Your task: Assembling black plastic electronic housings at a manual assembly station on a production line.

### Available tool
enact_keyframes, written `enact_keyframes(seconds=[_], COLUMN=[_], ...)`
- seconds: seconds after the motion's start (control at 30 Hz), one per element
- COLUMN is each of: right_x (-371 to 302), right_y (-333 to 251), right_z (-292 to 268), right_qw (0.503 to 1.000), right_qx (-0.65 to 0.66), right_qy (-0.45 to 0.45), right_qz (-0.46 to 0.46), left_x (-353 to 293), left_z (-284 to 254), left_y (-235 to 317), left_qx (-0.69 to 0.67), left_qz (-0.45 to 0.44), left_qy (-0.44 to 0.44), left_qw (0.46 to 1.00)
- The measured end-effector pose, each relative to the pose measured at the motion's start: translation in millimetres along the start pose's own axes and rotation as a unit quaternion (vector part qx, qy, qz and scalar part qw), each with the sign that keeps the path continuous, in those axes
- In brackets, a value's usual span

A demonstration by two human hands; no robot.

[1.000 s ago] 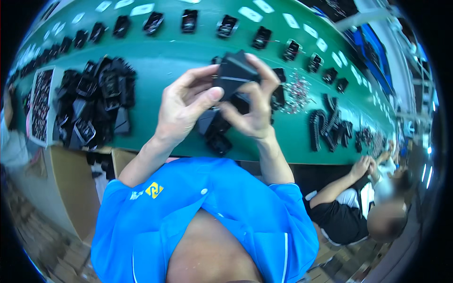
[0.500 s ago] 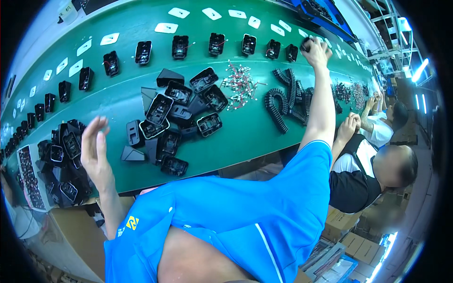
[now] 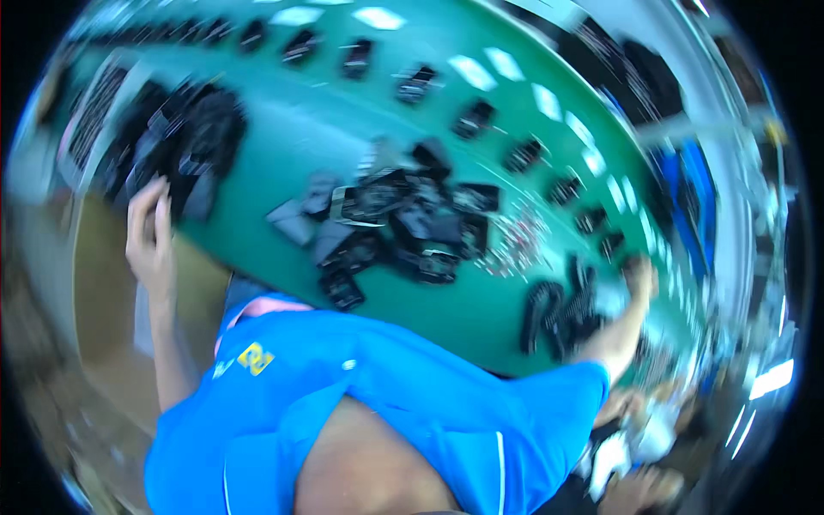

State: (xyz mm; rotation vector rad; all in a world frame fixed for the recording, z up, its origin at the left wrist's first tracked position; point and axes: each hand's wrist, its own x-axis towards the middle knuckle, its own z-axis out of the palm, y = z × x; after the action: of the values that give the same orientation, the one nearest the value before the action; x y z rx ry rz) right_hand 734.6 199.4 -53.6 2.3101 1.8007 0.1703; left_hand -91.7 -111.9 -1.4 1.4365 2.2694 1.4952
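My right hand reaches out to the right end of a row of small black plastic housings. Its fingers curl over a dark housing there, mostly hidden and smeared by motion. On the left, my left hand is raised near the table's front edge, holding nothing, fingers up and somewhat apart. Just beyond it lies a heap of black housings. A second pile of black housings covers the middle of the green table.
Right of the middle pile lie small wired parts and black ribbed hoses. White cards line the far side. At left stand a parts tray and a cardboard box. Other people sit at the lower right.
The whole view has swung left, so the table looks tilted and blurred. My right hand stays at the row's right end; my left hand is now beside the left heap.
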Motion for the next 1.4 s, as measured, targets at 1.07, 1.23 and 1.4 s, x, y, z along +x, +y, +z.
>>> enact_keyframes(seconds=[1.07,1.23,1.4], right_x=[-616.2,-582.9,-586.6], right_y=[-983.4,-1046.0,-1084.0], right_z=[-81.1,30.5,62.1], right_qw=[0.564,0.704,0.716], right_qx=[0.205,0.24,0.327], right_qy=[-0.054,-0.178,-0.198], right_qz=[-0.798,-0.644,-0.585], left_x=[-117.8,-51.9,-33.2], left_z=[-106.6,-134.4,-149.1], left_y=[-531.0,-524.0,-518.6], left_qx=[0.048,-0.148,-0.303], left_qz=[-0.488,-0.601,-0.694], left_qy=[0.123,0.087,-0.027], left_qw=[0.863,0.78,0.652])
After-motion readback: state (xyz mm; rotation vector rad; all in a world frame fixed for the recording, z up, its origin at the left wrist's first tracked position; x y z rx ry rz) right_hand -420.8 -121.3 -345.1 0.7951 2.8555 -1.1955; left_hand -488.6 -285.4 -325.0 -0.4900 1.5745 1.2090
